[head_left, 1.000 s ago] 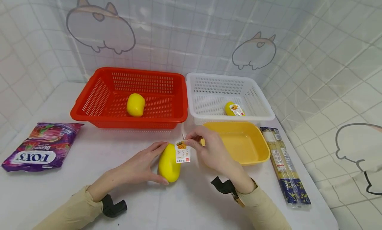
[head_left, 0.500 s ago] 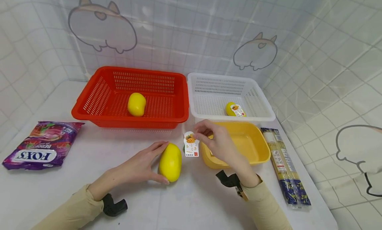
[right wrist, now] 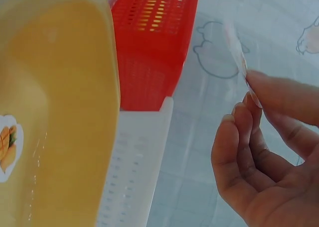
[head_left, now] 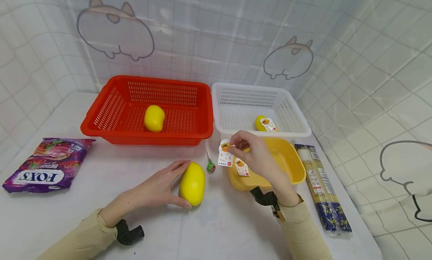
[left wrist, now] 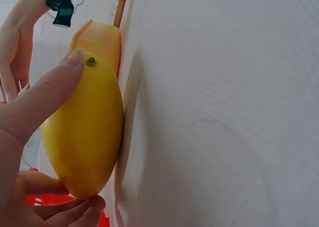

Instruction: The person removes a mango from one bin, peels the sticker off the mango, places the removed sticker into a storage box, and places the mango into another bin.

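Note:
My left hand (head_left: 155,185) grips a yellow mango (head_left: 193,183) lying on the table. In the left wrist view the thumb is on the stem end of the mango (left wrist: 87,130), with fingers round the other end. My right hand (head_left: 259,155) pinches a white mango label sticker (head_left: 224,157) by its top edge, over the left side of a yellow tub (head_left: 285,162). Edge-on in the right wrist view, the sticker (right wrist: 239,57) sits between thumb and forefinger. Another mango sticker (head_left: 242,168) shows inside the tub, below the right hand.
Behind stand a red basket (head_left: 162,135) holding a mango (head_left: 154,118) and a white basket (head_left: 233,117) holding a stickered mango (head_left: 260,122). A green lollipop (head_left: 210,166) lies beside the front mango. A purple candy bag (head_left: 50,164) is left; a long noodle packet (head_left: 322,188) is right.
My right hand has moved the sticker rightward, from beside the mango to the tub's left edge, uncovering the lollipop. The left hand and the mango stay where they were.

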Tool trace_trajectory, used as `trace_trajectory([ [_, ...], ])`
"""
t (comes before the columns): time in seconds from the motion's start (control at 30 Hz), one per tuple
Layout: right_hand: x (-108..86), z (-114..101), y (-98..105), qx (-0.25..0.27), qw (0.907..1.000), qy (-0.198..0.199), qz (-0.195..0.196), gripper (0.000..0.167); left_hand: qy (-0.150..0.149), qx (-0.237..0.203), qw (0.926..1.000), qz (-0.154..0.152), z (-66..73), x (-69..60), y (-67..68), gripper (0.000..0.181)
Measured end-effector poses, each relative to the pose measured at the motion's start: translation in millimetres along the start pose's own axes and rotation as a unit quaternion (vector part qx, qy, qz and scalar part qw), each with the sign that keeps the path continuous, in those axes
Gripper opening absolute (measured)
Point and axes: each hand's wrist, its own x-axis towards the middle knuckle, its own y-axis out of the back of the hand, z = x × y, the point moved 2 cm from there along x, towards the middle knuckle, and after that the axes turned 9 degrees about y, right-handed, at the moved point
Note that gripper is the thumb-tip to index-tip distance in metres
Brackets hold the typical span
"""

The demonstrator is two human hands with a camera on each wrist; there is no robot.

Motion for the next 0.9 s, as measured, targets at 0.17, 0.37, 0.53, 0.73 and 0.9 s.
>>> trace_trajectory([
  [0.17,-1.7,3,2,-0.008,0.9995,-0.026,-0.016,0.022,-0.006,-0.004,1.0000,0.003,-0.6,-0.2,-0.4,0.123],
  [0.37,-2.9,7,5,-0.011,0.9975,-0.033,-0.062,0.033,-0.008,-0.001,1.0000,0.005,-0.1,-0.4,-0.5,0.123],
  [0.53,-2.7,13,12,-0.003,0.9949,-0.029,-0.097,0.035,-0.007,0.003,1.0000,0.002,0.0,0.0,-0.8,0.123],
  [0.73,-0.1,21,21,-0.010,0.9920,-0.029,-0.123,0.036,-0.004,0.003,1.0000,0.001,-0.2,0.0,-0.4,0.124],
  [0.9,0.1,30,28,-0.034,0.9876,-0.034,-0.149,0.038,-0.005,0.004,1.0000,-0.002,0.3,0.4,-0.6,0.124],
])
